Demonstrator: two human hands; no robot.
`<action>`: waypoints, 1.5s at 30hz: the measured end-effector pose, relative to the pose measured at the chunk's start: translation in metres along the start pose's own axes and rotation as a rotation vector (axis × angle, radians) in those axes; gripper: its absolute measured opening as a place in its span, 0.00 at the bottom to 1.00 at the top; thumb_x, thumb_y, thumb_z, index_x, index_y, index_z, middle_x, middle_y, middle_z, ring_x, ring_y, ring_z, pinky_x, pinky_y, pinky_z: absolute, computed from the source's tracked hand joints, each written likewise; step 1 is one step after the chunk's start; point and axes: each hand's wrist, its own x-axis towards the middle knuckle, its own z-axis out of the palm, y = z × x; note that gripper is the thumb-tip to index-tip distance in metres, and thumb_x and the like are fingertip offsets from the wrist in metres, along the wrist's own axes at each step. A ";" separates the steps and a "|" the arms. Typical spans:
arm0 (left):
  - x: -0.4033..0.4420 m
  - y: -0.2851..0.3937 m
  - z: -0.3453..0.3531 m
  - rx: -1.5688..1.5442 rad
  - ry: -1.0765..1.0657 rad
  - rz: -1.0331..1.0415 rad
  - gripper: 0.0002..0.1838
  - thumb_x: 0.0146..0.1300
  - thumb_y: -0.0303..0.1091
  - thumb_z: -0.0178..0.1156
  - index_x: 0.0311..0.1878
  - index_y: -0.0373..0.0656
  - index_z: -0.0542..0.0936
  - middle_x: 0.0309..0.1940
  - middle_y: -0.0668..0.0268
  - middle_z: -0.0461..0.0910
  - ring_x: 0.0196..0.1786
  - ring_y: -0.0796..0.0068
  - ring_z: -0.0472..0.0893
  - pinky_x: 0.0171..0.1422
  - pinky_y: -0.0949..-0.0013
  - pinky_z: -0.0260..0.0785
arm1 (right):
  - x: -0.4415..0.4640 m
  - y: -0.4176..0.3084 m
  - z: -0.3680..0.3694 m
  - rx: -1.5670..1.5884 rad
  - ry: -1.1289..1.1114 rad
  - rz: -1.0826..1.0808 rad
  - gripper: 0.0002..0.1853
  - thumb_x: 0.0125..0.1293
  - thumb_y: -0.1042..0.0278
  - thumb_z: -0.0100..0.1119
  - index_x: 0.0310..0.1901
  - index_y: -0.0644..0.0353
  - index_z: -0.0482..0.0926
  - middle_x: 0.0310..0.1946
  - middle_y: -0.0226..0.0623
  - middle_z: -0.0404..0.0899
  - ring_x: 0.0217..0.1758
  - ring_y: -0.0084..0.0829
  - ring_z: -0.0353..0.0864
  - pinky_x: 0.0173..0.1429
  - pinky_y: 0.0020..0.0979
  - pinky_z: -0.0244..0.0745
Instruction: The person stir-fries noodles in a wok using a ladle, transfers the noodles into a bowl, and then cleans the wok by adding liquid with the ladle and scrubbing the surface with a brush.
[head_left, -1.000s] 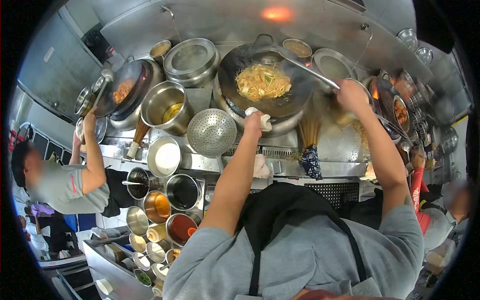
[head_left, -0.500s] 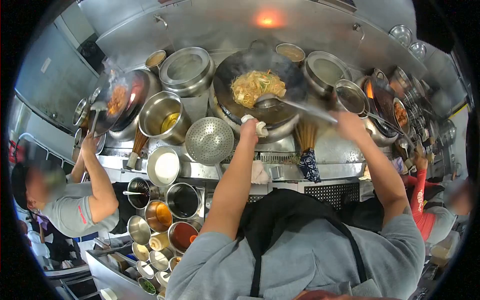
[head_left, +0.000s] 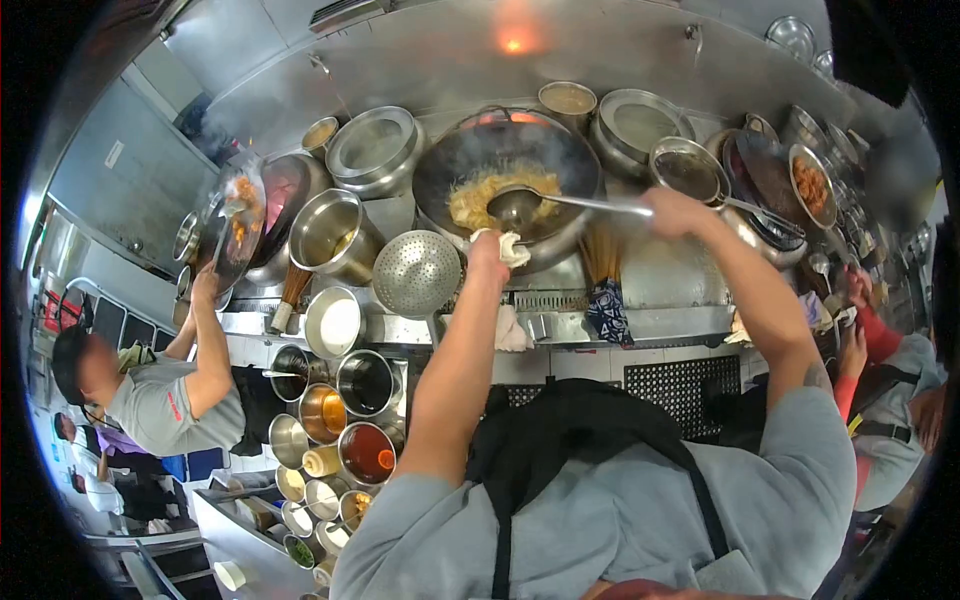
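Observation:
My left hand (head_left: 487, 254) is closed on a folded white cloth (head_left: 515, 251) at the near rim of a large black wok (head_left: 436, 165); the fingers' hold on the rim is partly hidden. Steaming noodles (head_left: 468, 206) lie in the bottom of the wok. My right hand (head_left: 668, 211), a little blurred, is wrapped round the end of a long metal ladle (head_left: 590, 204). The ladle's bowl rests among the noodles. Orange flame shows behind the wok's far rim.
A perforated strainer (head_left: 416, 272), a steel pot (head_left: 330, 232) and sauce containers (head_left: 367, 452) stand to the left. Bamboo brushes (head_left: 602, 262) and a sieve (head_left: 690, 170) are on the right. A co-worker (head_left: 195, 385) tosses food in another wok; a red-sleeved person (head_left: 880, 390) stands right.
The wok has come nearer with its far rim lifted, and flame now shows behind it. The ladle's bowl has moved left into the noodles; my right hand has shifted slightly left.

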 end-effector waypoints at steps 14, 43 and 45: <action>-0.079 -0.027 -0.008 -0.063 0.066 0.073 0.08 0.63 0.25 0.49 0.43 0.38 0.75 0.36 0.58 0.81 0.35 0.61 0.83 0.38 0.55 0.79 | -0.053 -0.002 -0.006 -0.052 0.082 -0.111 0.25 0.55 0.74 0.54 0.58 0.55 0.79 0.45 0.52 0.83 0.50 0.51 0.81 0.55 0.47 0.76; 0.064 -0.009 -0.016 -0.018 0.028 0.028 0.08 0.59 0.28 0.57 0.42 0.38 0.75 0.32 0.60 0.79 0.32 0.62 0.82 0.36 0.56 0.77 | -0.009 -0.037 -0.018 -0.394 0.233 0.118 0.26 0.55 0.76 0.58 0.59 0.56 0.76 0.38 0.50 0.83 0.46 0.48 0.84 0.47 0.46 0.81; 0.067 -0.013 -0.019 -0.004 0.063 0.015 0.09 0.58 0.28 0.57 0.42 0.37 0.75 0.32 0.60 0.79 0.31 0.62 0.82 0.35 0.58 0.76 | -0.047 -0.057 -0.055 -0.469 0.156 0.081 0.27 0.55 0.76 0.57 0.60 0.56 0.75 0.38 0.51 0.83 0.46 0.48 0.84 0.48 0.46 0.80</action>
